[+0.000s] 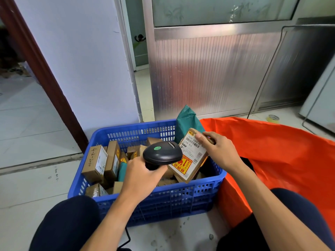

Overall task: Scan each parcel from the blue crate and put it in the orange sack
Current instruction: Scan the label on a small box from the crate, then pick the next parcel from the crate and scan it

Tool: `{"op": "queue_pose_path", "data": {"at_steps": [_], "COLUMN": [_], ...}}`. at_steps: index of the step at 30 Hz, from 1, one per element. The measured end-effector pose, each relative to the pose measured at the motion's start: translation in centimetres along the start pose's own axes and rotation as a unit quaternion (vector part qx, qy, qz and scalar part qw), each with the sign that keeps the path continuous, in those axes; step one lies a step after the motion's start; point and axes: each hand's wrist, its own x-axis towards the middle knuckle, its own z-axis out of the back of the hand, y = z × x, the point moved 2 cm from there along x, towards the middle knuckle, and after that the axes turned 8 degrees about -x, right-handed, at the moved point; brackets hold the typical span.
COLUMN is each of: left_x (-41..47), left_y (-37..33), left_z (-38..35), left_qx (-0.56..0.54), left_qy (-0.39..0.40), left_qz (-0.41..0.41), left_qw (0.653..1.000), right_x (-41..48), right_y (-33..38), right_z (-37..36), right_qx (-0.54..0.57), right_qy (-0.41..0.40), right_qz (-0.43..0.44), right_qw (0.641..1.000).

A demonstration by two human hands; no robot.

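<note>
Tan parcel (pixel 194 159), barcode label (pixel 195 150), yellow-red sticker (pixel 182 164); print illegible.

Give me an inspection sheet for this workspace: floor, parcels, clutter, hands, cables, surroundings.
Surface: pale tiled floor, stained beside the blue crate.
Job's things: crate holds many cardboard parcels and a green mailer; orange sack open on its right.
Clutter: tape roll on the floor behind the sack.
Hands: left hand grips the scanner; right hand holds a labelled parcel over the crate.
Cables: black cable on the floor between the legs.
Surroundings: white wall, metal sliding door, dark door frame.
</note>
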Motion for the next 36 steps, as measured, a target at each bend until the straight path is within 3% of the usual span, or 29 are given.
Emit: {"op": "queue_pose_path", "data": {"at_steps": [9,13,17,22,27,31,36], "left_x": [0.1,0.3,1.0,2.8,4.5,5.8,6.0], "left_y": [0.3,0.6,0.6,0.4,0.8,1.3,4.3], "left_z": [-0.4,-1.1,-2.3,-5.0,-8.1,-11.1,-14.3], "left_qx": [-0.018,-0.047,-0.137,-0.161,-0.132,-0.089,-0.156], "left_qy": [0.000,0.001,-0.004,0.040,0.088,0.131,0.117], "left_qz": [0.008,0.032,0.088,0.129,0.129,0.132,0.259], "left_qw": [1.000,0.998,0.987,0.978,0.979,0.978,0.946], "right_x": [0.0,0.6,2.7,5.3,5.9,6.2,5.1], "right_y": [0.3,0.5,-1.0,-7.3,-16.4,-23.3,-31.4], "right_z": [0.2,1.5,5.3,9.8,10.3,6.4,-1.1], "right_qx": [-0.010,0.133,0.258,0.285,0.346,0.353,0.290], "right_qy": [0.006,0.029,-0.007,-0.096,-0.208,-0.140,-0.082], "right_qz": [-0.016,-0.046,-0.080,-0.155,-0.257,-0.335,-0.454], "right_qw": [1.000,0.990,0.963,0.941,0.878,0.862,0.839]}}
